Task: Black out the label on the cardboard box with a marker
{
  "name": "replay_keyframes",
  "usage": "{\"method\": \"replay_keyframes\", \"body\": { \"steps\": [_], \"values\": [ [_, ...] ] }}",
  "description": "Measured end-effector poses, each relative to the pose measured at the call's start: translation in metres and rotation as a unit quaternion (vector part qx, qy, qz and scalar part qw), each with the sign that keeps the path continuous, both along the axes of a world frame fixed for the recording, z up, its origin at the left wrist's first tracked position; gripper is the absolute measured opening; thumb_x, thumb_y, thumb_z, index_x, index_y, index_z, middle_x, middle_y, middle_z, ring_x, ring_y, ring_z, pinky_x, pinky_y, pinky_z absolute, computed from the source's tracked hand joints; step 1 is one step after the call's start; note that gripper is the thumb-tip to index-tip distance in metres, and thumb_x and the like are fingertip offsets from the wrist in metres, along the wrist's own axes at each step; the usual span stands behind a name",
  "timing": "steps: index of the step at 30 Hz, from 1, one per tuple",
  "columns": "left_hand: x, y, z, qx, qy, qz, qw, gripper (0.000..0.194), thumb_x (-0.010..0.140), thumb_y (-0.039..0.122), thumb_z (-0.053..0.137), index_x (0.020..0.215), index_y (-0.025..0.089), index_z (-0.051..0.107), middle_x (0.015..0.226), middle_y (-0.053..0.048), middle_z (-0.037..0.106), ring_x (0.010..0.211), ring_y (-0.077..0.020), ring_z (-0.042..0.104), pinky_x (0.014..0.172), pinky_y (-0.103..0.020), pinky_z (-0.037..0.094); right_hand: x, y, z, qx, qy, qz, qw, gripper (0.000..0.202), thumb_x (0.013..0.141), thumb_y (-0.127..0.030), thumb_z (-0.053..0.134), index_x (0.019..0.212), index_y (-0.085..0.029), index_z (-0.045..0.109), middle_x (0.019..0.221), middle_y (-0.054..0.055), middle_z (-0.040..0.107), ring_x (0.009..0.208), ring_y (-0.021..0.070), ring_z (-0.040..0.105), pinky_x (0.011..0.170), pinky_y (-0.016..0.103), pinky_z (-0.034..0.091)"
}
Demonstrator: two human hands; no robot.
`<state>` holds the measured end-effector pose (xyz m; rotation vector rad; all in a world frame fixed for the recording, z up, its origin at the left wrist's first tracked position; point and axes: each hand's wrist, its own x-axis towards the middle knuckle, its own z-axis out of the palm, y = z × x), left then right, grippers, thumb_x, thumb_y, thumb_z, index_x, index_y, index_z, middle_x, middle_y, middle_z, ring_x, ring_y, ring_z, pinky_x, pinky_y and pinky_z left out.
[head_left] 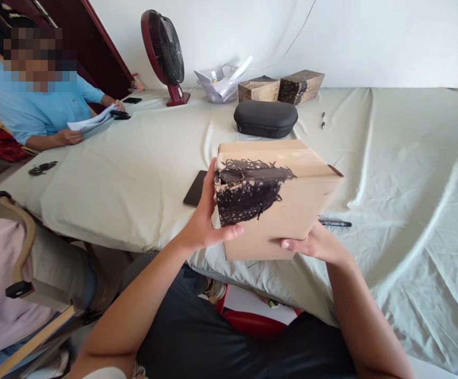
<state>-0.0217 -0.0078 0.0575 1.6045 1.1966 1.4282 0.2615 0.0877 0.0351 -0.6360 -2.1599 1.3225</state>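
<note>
Between my hands is a brown cardboard box point(268, 221), tilted and raised at the table's near edge. Black scribbled ink covers its left corner, across the upper edge and the side facing me. My left hand point(207, 218) grips the box's left side, thumb on the near face and fingers mostly hidden behind. On the lower right, my right hand point(315, 243) supports it, thumb on the near face and the other fingers out of sight underneath. A black marker point(335, 223) lies on the cloth beyond my right hand. Partly behind my left hand rests a dark flat phone-like object point(195, 188).
A pale cloth covers the table point(150, 173). Toward the wall stand a black zip case point(266, 119), two cardboard boxes point(302, 87), a white basket point(219, 89) and a red fan point(169, 58). A pen point(323, 120) lies right. A person in blue point(55, 108) holds papers at left.
</note>
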Motion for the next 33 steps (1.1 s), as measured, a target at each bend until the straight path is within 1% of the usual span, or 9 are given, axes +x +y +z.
{"method": "replay_keyframes", "body": {
  "steps": [3, 5, 8, 12, 16, 21, 25, 30, 33],
  "values": [
    [-0.001, 0.005, -0.005, -0.043, -0.036, 0.013, 0.998, 0.116, 0.085, 0.064, 0.086, 0.177, 0.042, 0.019, 0.185, -0.008, 0.027, 0.165, -0.0459, 0.039, 0.126, -0.059, 0.052, 0.013, 0.006, 0.003, -0.049, -0.020, 0.005, 0.999, 0.096, 0.095, -0.090, 0.053, 0.171, -0.031, 0.047, 0.165, 0.013, 0.063, 0.150, 0.0414, 0.061, 0.116, 0.058, 0.060],
    [-0.003, 0.010, -0.010, -0.065, -0.050, 0.025, 0.996, 0.109, 0.087, 0.064, 0.083, 0.176, 0.043, 0.024, 0.181, -0.008, 0.036, 0.161, -0.0446, 0.044, 0.127, -0.060, 0.050, 0.027, 0.014, 0.004, -0.052, -0.062, -0.027, 0.996, 0.081, 0.106, -0.083, 0.038, 0.171, -0.035, 0.047, 0.167, 0.009, 0.061, 0.149, 0.0379, 0.063, 0.117, 0.058, 0.059],
    [-0.007, 0.015, -0.017, -0.079, -0.027, 0.047, 0.995, 0.104, 0.086, 0.060, 0.085, 0.174, 0.043, 0.031, 0.177, -0.008, 0.040, 0.161, -0.0450, 0.042, 0.130, -0.062, 0.045, 0.048, 0.025, 0.003, 0.007, -0.180, -0.102, 0.978, 0.063, 0.110, -0.068, 0.046, 0.164, -0.036, 0.055, 0.161, 0.008, 0.066, 0.143, 0.0367, 0.066, 0.115, 0.058, 0.059],
    [-0.007, 0.017, -0.020, -0.098, -0.017, 0.064, 0.993, 0.107, 0.084, 0.062, 0.086, 0.174, 0.043, 0.030, 0.178, -0.008, 0.036, 0.162, -0.0458, 0.037, 0.132, -0.063, 0.041, 0.060, 0.033, -0.010, 0.109, -0.376, -0.117, 0.913, 0.044, 0.094, -0.041, 0.070, 0.137, -0.031, 0.073, 0.135, 0.012, 0.073, 0.129, 0.0391, 0.067, 0.105, 0.058, 0.059],
    [-0.006, 0.018, -0.021, -0.106, -0.030, 0.062, 0.992, 0.110, 0.083, 0.063, 0.087, 0.174, 0.041, 0.029, 0.177, -0.010, 0.036, 0.162, -0.0456, 0.038, 0.132, -0.063, 0.041, 0.055, 0.036, -0.029, 0.130, -0.482, -0.113, 0.859, 0.018, 0.093, -0.022, 0.058, 0.107, -0.025, 0.070, 0.118, 0.012, 0.070, 0.112, 0.0353, 0.067, 0.098, 0.053, 0.054],
    [-0.007, 0.019, -0.022, -0.103, -0.030, 0.055, 0.993, 0.108, 0.083, 0.060, 0.088, 0.173, 0.043, 0.030, 0.177, -0.009, 0.037, 0.162, -0.0449, 0.039, 0.132, -0.063, 0.041, 0.043, 0.043, -0.042, 0.125, -0.462, -0.148, 0.865, 0.017, 0.098, -0.020, 0.050, 0.113, -0.021, 0.058, 0.123, 0.015, 0.071, 0.114, 0.0360, 0.068, 0.096, 0.048, 0.051],
    [-0.006, 0.019, -0.022, -0.095, -0.035, 0.055, 0.993, 0.107, 0.083, 0.059, 0.088, 0.173, 0.042, 0.032, 0.177, -0.009, 0.037, 0.162, -0.0451, 0.039, 0.131, -0.062, 0.042, 0.031, 0.042, -0.041, 0.125, -0.456, -0.159, 0.867, 0.025, 0.104, -0.016, 0.039, 0.116, -0.016, 0.060, 0.124, 0.022, 0.071, 0.115, 0.0379, 0.071, 0.093, 0.045, 0.051],
    [-0.005, 0.020, -0.021, -0.092, -0.041, 0.057, 0.993, 0.107, 0.081, 0.058, 0.089, 0.172, 0.042, 0.034, 0.178, -0.009, 0.036, 0.163, -0.0461, 0.038, 0.129, -0.062, 0.045, 0.018, 0.035, -0.034, 0.114, -0.338, -0.215, 0.909, 0.042, 0.113, -0.030, 0.031, 0.148, -0.019, 0.051, 0.135, 0.020, 0.073, 0.110, 0.0371, 0.074, 0.083, 0.042, 0.052],
    [-0.004, 0.020, -0.020, -0.086, -0.041, 0.058, 0.994, 0.107, 0.081, 0.058, 0.089, 0.172, 0.041, 0.035, 0.179, -0.009, 0.035, 0.163, -0.0458, 0.039, 0.129, -0.060, 0.047, 0.014, 0.034, -0.037, 0.104, -0.329, -0.194, 0.918, 0.038, 0.111, -0.027, 0.035, 0.142, -0.019, 0.055, 0.132, 0.020, 0.077, 0.115, 0.0373, 0.074, 0.083, 0.040, 0.052]
  ]
}}
